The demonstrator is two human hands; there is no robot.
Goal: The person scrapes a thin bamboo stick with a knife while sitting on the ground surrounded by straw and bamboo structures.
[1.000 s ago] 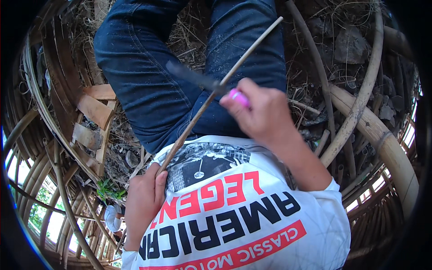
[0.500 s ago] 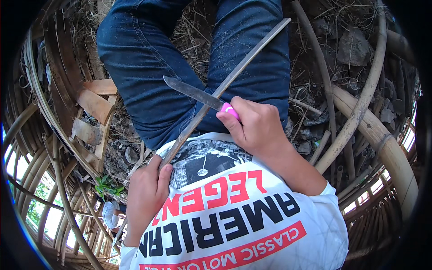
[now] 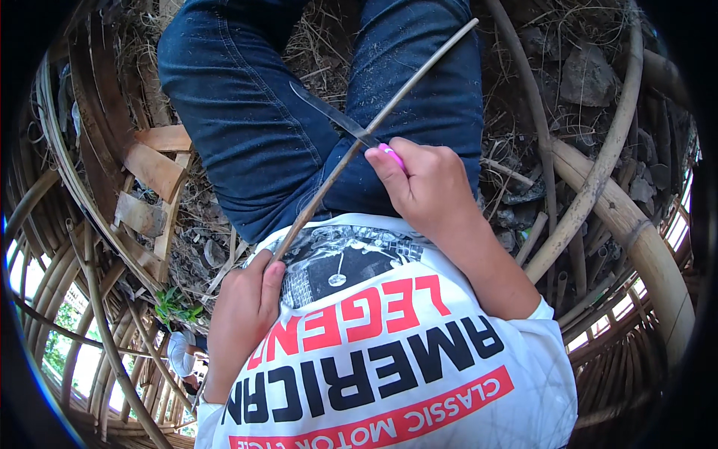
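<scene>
A long, thin wooden strip (image 3: 333, 176) runs slantwise across my lap, from my waist up over my right thigh. Its lower end is gripped by my left hand (image 3: 247, 295), thumb along the top, close to my shirt. My right hand (image 3: 432, 179) is wrapped round the pink handle of a knife (image 3: 329, 112). The knife's blade crosses the strip near its middle and touches it, the tip pointing up and left over my jeans. Which side of the strip the cutting edge meets is hard to make out.
Pale flat wood pieces (image 3: 153, 170) lie at the left beside curved bamboo strips (image 3: 63, 157). A thick bamboo pole (image 3: 643, 239) and a bent branch (image 3: 598, 179) stand at the right. Stones (image 3: 587, 78) and dry stalks cover the ground. Another person (image 3: 182, 353) is at the lower left.
My right hand has moved slightly up, and the blade has tilted so it looks thinner. The strip has rolled to show a narrower side, its far end a little higher.
</scene>
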